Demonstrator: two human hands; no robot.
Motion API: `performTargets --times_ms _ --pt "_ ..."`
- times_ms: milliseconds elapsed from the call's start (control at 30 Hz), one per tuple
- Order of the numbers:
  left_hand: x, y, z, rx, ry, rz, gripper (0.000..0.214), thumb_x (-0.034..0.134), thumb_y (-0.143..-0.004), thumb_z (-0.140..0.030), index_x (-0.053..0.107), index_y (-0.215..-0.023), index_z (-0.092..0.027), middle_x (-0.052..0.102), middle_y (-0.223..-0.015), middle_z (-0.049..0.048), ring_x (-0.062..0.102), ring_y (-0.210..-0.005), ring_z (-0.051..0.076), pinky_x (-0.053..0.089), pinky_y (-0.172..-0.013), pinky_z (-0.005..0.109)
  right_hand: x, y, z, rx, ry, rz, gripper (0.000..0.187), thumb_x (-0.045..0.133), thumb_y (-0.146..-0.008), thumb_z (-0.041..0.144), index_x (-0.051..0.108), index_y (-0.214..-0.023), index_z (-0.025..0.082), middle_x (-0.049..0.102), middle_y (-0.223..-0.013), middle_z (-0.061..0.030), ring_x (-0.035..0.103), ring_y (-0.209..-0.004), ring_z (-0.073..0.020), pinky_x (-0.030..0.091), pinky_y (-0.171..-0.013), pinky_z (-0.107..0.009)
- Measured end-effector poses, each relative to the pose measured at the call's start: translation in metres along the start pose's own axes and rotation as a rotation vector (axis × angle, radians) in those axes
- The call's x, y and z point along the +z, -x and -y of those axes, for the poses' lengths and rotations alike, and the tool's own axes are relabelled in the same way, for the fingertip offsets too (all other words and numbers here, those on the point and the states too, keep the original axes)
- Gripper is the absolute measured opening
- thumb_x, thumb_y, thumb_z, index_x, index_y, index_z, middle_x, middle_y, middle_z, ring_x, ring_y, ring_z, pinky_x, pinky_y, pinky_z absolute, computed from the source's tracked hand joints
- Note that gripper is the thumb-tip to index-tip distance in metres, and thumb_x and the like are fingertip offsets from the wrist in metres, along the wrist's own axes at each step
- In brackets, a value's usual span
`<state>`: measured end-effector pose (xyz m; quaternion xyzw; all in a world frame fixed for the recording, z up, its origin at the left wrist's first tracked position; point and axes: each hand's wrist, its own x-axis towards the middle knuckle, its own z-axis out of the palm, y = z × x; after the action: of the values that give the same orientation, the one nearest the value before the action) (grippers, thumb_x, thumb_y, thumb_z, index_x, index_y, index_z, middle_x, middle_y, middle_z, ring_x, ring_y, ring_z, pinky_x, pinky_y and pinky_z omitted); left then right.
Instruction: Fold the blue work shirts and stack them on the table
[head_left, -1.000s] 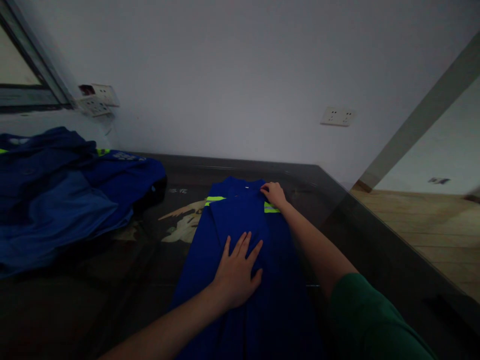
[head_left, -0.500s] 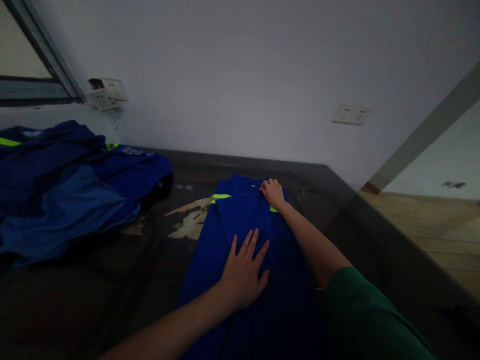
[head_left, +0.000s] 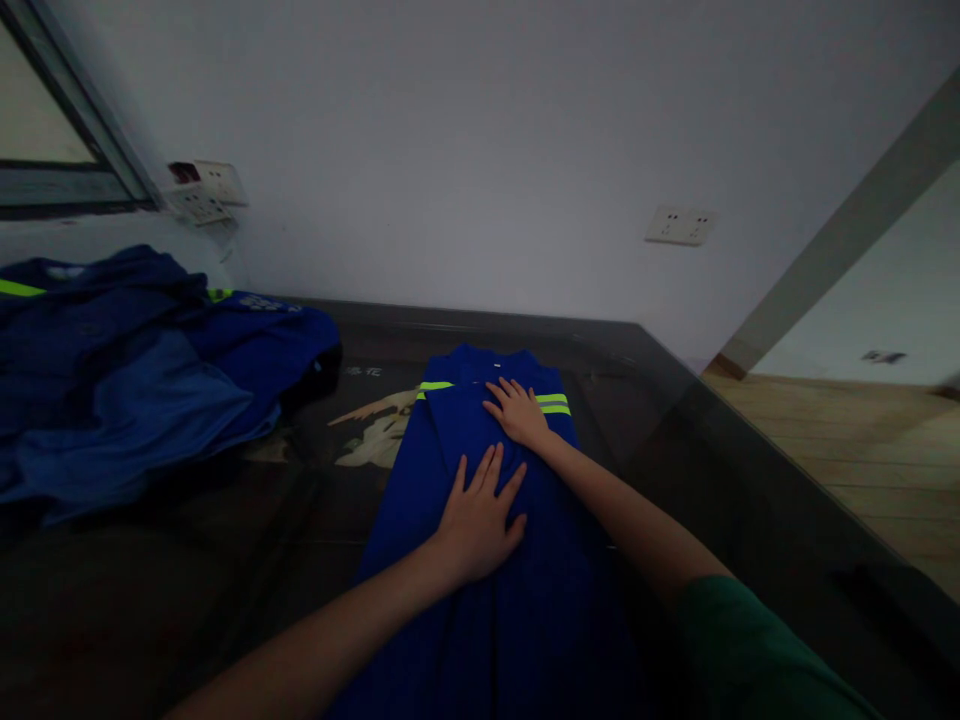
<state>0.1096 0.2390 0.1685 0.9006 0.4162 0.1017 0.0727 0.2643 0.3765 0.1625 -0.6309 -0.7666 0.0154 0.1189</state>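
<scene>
Shirt [head_left: 420, 500], blue w/ neon-yellow stripes [head_left: 553, 404] near its far end, lies folded long & narrow on the dark glass surface [head_left: 720, 470]. It runs from the near edge of view toward the wall.

Left grip [head_left: 480, 520] lies flat on the shirt's mid part, palm down, fingers spread & released, grasping nothing. Right grip [head_left: 517, 412] is just beyond it, also flat & released, palm down on the cloth beside the stripes, fingers pointing up-left toward the collar end. The 2 grips are near each other; can't tell if they touch. Right arm wears a green sleeve [head_left: 750, 650]; left forearm is bare.

Left of the shirt, well apart, a crumpled pile [head_left: 135, 370] of blue clothes sits on the same surface, w/ a bit of neon trim showing. Btw pile & shirt a pale print [head_left: 375, 435] shows under the glass, & the shirt covers part of it.

The wall behind carries a socket [head_left: 679, 225] at right & a 2nd socket [head_left: 199, 190] at left, by the window frame [head_left: 67, 170]. Wood floor [head_left: 862, 440] shows at right, past the surface's edge. Light is dim, so cloth detail is hard to read.
</scene>
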Motion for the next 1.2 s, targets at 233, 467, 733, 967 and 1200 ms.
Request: performTargets --times_ms 233,467,733,967,1200 --pt "-0.012 0.007 -0.003 -0.039 -0.019 0.068 0.071 0.041 -0.091 -0.047 0.024 -0.150 -0.012 0.019 -0.157 0.0166 0.014 -0.146 0.027 0.015 -0.117 0.052 -0.013 0.005 0.008 0.015 -0.039 -0.097 0.050 0.036 -0.098 0.043 0.045 -0.141 0.019 0.043 -0.147 -0.0120 0.033 -0.138 -0.0254 0.025 -0.112 -0.049" --pt "-0.019 0.007 -0.006 -0.020 -0.024 0.118 0.068 0.039 -0.092 -0.045 0.030 -0.146 -0.005 0.024 -0.155 0.0174 0.012 -0.146 0.027 0.013 -0.117 0.053 -0.025 0.049 0.022 -0.091 -0.124 -0.104 0.044 0.031 -0.099 0.028 0.048 -0.138 0.016 0.044 -0.146 -0.0118 0.038 -0.136 -0.0200 0.029 -0.112 -0.038" --pt "-0.019 0.031 -0.008 0.027 -0.052 0.141 0.065 0.036 -0.094 -0.045 0.027 -0.149 -0.009 0.018 -0.157 0.0136 0.013 -0.146 0.025 0.015 -0.118 0.048 -0.006 0.051 0.016 -0.037 -0.014 0.024 0.051 0.032 -0.099 0.044 0.035 -0.147 0.025 0.032 -0.154 -0.0072 0.025 -0.143 -0.0251 0.021 -0.114 -0.049" --pt "-0.016 0.039 -0.006 0.028 -0.062 0.118 0.065 0.033 -0.095 -0.047 0.027 -0.149 -0.011 0.022 -0.157 0.0117 0.015 -0.146 0.023 0.015 -0.118 0.046 -0.010 0.052 0.021 -0.023 -0.038 -0.065 0.046 0.032 -0.100 0.036 0.045 -0.141 0.018 0.039 -0.150 -0.0107 0.030 -0.141 -0.0236 0.023 -0.114 -0.044" --pt "-0.011 0.040 -0.009 -0.041 -0.041 0.081 0.075 0.034 -0.091 -0.050 0.020 -0.150 -0.005 0.016 -0.157 0.0150 0.011 -0.147 0.024 0.010 -0.119 0.044 -0.011 0.077 0.038 -0.006 -0.061 -0.066 0.045 0.031 -0.100 0.033 0.046 -0.140 0.020 0.040 -0.149 -0.0111 0.032 -0.139 -0.0255 0.026 -0.112 -0.047"
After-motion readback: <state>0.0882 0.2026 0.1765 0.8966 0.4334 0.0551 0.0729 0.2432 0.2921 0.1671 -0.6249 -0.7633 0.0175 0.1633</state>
